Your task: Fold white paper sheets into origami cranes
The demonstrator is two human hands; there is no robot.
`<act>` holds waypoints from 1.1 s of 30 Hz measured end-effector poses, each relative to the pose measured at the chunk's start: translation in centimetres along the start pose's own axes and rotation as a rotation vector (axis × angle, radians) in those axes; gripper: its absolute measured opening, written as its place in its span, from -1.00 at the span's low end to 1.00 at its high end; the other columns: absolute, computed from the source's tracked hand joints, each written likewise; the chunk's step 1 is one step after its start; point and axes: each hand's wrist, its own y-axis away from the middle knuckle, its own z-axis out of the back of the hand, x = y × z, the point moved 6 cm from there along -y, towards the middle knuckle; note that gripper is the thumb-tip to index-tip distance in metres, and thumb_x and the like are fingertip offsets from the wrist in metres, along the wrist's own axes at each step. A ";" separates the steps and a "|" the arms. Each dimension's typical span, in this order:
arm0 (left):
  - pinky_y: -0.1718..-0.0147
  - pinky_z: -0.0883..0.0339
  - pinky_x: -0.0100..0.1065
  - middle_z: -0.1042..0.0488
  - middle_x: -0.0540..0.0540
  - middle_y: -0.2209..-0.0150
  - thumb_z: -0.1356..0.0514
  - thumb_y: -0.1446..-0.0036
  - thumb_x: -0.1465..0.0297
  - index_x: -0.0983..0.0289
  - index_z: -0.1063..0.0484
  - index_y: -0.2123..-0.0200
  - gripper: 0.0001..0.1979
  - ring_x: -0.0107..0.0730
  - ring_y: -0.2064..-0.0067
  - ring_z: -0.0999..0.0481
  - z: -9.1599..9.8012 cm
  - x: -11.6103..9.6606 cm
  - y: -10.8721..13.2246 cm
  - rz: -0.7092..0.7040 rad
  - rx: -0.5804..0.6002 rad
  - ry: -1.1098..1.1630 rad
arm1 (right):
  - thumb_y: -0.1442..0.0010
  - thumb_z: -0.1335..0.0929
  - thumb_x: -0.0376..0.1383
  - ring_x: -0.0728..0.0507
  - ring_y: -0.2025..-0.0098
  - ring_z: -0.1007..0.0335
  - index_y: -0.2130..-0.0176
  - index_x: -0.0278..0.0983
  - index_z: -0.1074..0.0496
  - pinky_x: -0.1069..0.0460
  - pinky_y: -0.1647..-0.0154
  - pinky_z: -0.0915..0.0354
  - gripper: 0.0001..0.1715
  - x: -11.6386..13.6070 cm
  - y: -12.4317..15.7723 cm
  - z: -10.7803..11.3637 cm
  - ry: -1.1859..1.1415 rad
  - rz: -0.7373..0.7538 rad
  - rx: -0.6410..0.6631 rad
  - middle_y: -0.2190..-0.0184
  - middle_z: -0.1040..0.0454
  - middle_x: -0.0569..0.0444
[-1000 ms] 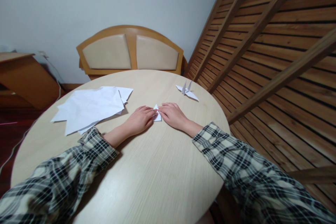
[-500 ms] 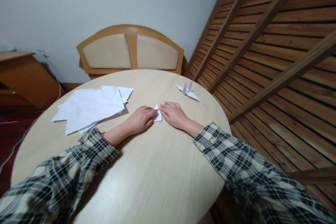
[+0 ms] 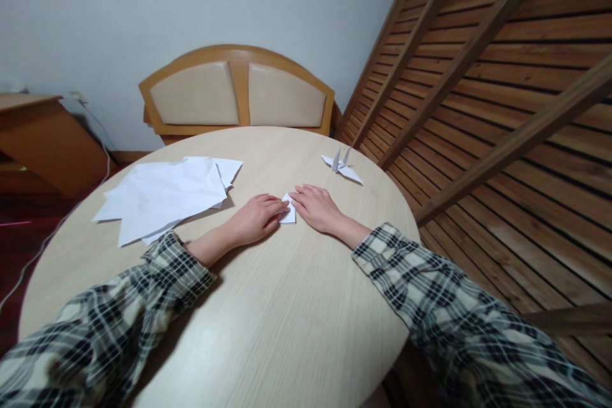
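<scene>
A small folded piece of white paper (image 3: 288, 212) lies on the round light-wood table (image 3: 268, 312). My left hand (image 3: 255, 218) rests knuckles-up on its left side, fingers curled and pressed down on it. My right hand (image 3: 318, 206) lies flat on its right side, fingertips touching the paper's edge. Most of the paper is hidden under the two hands. Both arms are in checked sleeves.
A loose pile of white sheets (image 3: 165, 194) lies at the table's left. A finished white paper crane (image 3: 342, 164) stands at the far right. A wooden chair (image 3: 236, 95) is behind the table. A slatted wooden frame (image 3: 482, 76) leans at the right.
Almost nothing: my right hand has shifted slightly along the paper's edge, and both hands stay pressed on the folded paper.
</scene>
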 end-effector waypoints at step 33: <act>0.03 -0.34 -0.06 -0.51 0.19 0.13 -0.09 -0.24 0.46 0.26 -0.41 0.19 -0.88 -0.13 0.06 -0.42 0.4 1.3 0.6 0.226 -0.165 0.026 | -0.22 -0.31 -0.37 -0.19 -0.11 -0.26 0.03 -0.21 -0.48 -0.11 -0.13 -0.12 -0.68 0.3 0.1 1.4 -0.168 0.130 -0.157 -0.05 -0.46 -0.01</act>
